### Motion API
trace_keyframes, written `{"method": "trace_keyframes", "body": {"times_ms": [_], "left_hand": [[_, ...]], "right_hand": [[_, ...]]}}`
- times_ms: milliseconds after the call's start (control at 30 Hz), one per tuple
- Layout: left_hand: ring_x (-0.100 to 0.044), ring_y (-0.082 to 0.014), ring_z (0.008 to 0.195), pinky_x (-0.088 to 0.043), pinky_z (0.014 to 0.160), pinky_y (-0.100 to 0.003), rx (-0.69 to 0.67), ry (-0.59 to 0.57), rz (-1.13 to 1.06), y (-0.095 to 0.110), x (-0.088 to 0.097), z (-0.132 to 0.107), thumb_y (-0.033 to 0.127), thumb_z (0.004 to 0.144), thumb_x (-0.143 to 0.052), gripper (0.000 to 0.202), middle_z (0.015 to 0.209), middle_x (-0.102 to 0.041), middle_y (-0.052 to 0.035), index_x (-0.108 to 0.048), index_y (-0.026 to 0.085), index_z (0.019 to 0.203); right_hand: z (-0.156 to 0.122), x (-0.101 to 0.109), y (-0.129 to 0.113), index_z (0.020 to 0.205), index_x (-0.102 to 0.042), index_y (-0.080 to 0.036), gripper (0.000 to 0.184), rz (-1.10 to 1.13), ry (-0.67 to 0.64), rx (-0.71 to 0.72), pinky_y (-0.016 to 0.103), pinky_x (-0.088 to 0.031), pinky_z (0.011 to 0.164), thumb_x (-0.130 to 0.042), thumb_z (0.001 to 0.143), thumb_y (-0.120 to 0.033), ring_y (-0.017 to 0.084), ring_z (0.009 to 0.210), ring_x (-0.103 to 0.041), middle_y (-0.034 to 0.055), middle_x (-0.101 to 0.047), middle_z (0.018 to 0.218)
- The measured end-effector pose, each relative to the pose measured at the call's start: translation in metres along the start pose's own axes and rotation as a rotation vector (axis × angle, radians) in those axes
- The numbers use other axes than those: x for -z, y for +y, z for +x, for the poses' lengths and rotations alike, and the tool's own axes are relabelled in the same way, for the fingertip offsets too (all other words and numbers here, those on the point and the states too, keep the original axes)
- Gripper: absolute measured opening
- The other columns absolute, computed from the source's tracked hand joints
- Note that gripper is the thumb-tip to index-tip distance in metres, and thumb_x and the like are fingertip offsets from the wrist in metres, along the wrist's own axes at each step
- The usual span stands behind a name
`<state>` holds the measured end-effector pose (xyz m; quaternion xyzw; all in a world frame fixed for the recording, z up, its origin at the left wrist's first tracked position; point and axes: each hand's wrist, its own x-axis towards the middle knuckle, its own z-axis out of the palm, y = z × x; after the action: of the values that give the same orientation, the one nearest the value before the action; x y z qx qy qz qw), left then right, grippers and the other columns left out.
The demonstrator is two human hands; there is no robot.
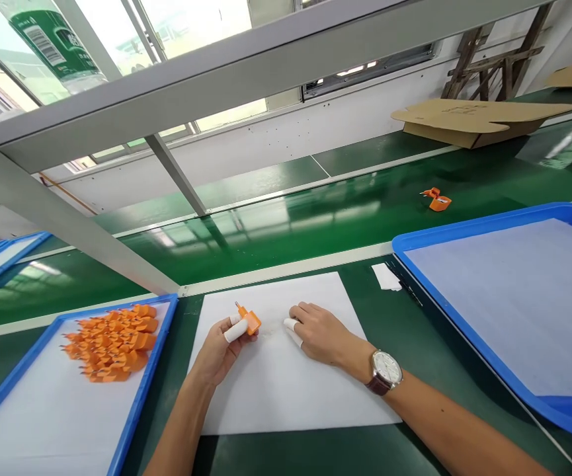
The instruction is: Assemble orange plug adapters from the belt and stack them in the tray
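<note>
My left hand (227, 347) is closed around a small orange plug (252, 322) with thin pins, held above a white sheet (276, 403). White covers wrap the thumb and a finger of this hand. To its right, my right hand (318, 330) lies low over the sheet, fingers curled in and white covers on two of them. Whatever its fingertips hold, if anything, is hidden. A watch (385, 371) is on the right wrist. Many similar orange plugs (114, 344) lie packed together in a blue-rimmed tray (139, 403) at the left.
Another blue tray (464, 347), lined in white, stands at the right. Beside it lies a white paper scrap (386, 277). Beyond the bench, an orange plug (439, 202) sits on a green surface (286, 225). A metal frame (206, 86) crosses overhead; cardboard (479, 119) lies behind.
</note>
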<state>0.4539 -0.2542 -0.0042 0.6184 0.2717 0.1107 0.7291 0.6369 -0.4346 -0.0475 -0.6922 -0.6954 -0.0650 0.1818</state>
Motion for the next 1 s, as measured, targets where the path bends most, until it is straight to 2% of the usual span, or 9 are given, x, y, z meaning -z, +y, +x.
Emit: {"method": "trace_keyframes", "body": {"times_ms": [233, 367, 500, 567, 633, 767, 833, 900, 1000], "left_hand": [[-0.066, -0.024, 0.097, -0.052, 0.092, -0.039, -0.078, 0.081, 0.079, 0.001, -0.01, -0.006, 0.034, 0.072, -0.085, 0.04, 0.104, -0.073, -0.0097, -0.073, 0.015, 0.105], [-0.067, -0.0225, 0.092, -0.052, 0.09, -0.037, -0.132, 0.124, 0.189, 0.004, -0.011, -0.016, 0.033, 0.069, -0.086, 0.042, 0.1, -0.073, -0.0075, -0.075, 0.017, 0.106], [-0.063, -0.0187, 0.083, -0.052, 0.081, -0.032, -0.277, 0.319, 0.343, 0.013, 0.007, -0.042, 0.034, 0.07, -0.085, 0.042, 0.1, -0.072, -0.0072, -0.075, 0.018, 0.107], [-0.064, -0.0186, 0.083, -0.053, 0.082, -0.031, -0.351, 0.454, 0.375, 0.023, 0.03, -0.062, 0.034, 0.069, -0.085, 0.045, 0.102, -0.072, -0.0071, -0.074, 0.017, 0.109], [-0.067, -0.0199, 0.087, -0.054, 0.086, -0.033, -0.404, 0.608, 0.353, 0.035, 0.064, -0.086, 0.035, 0.068, -0.086, 0.05, 0.105, -0.073, -0.0071, -0.072, 0.017, 0.112], [-0.067, -0.0253, 0.107, -0.053, 0.096, -0.037, -0.483, 1.019, 0.329, 0.058, 0.154, -0.133, 0.035, 0.07, -0.082, 0.053, 0.117, -0.072, -0.0089, -0.068, 0.016, 0.117], [-0.067, -0.0259, 0.111, -0.052, 0.099, -0.038, -0.455, 1.233, 0.314, 0.06, 0.197, -0.147, 0.032, 0.069, -0.079, 0.053, 0.121, -0.07, -0.0093, -0.067, 0.015, 0.118], [-0.067, -0.0281, 0.109, -0.05, 0.101, -0.041, -0.379, 1.315, 0.306, 0.053, 0.23, -0.154, 0.026, 0.065, -0.078, 0.048, 0.116, -0.072, -0.0116, -0.068, 0.012, 0.11], [-0.068, -0.032, 0.104, -0.051, 0.097, -0.044, -0.239, 1.336, 0.319, 0.033, 0.26, -0.151, 0.02, 0.059, -0.079, 0.034, 0.098, -0.076, -0.0114, -0.072, 0.011, 0.091]], "right_hand": [[-0.004, -0.006, -0.003, 0.073, -0.062, -0.018, 0.032, -0.05, 0.072, 0.039, 0.038, -0.043, 0.068, -0.046, 0.067, 0.008, 0.025, 0.079, -0.051, 0.012, -0.062, 0.092], [-0.006, -0.015, -0.004, 0.073, -0.064, -0.018, 0.033, -0.07, 0.115, 0.053, 0.038, -0.046, 0.069, -0.048, 0.061, 0.008, 0.025, 0.081, -0.052, 0.012, -0.064, 0.094], [-0.01, -0.025, -0.004, 0.071, -0.065, -0.017, 0.034, -0.092, 0.136, 0.028, 0.039, -0.048, 0.074, -0.049, 0.056, 0.009, 0.026, 0.087, -0.055, 0.0113, -0.066, 0.101], [-0.012, -0.029, -0.004, 0.072, -0.066, -0.017, 0.035, -0.107, 0.147, 0.025, 0.039, -0.049, 0.075, -0.049, 0.056, 0.009, 0.027, 0.089, -0.056, 0.0117, -0.066, 0.104], [-0.013, -0.033, -0.004, 0.074, -0.067, -0.017, 0.035, -0.114, 0.154, 0.028, 0.039, -0.049, 0.075, -0.049, 0.058, 0.01, 0.028, 0.091, -0.056, 0.0122, -0.066, 0.106], [-0.014, -0.039, -0.005, 0.076, -0.068, -0.017, 0.036, -0.119, 0.154, 0.019, 0.041, -0.049, 0.076, -0.048, 0.061, 0.01, 0.029, 0.093, -0.057, 0.0131, -0.066, 0.109], [-0.014, -0.041, -0.005, 0.077, -0.068, -0.016, 0.037, -0.117, 0.161, 0.014, 0.042, -0.049, 0.078, -0.048, 0.062, 0.011, 0.03, 0.095, -0.058, 0.0134, -0.066, 0.11], [-0.014, -0.042, -0.005, 0.076, -0.068, -0.017, 0.038, -0.116, 0.169, 0.014, 0.042, -0.049, 0.078, -0.048, 0.061, 0.012, 0.03, 0.096, -0.058, 0.0133, -0.066, 0.11], [-0.014, -0.044, -0.004, 0.074, -0.067, -0.017, 0.037, -0.122, 0.175, 0.019, 0.042, -0.05, 0.078, -0.048, 0.061, 0.011, 0.03, 0.096, -0.057, 0.0133, -0.066, 0.109]]}}
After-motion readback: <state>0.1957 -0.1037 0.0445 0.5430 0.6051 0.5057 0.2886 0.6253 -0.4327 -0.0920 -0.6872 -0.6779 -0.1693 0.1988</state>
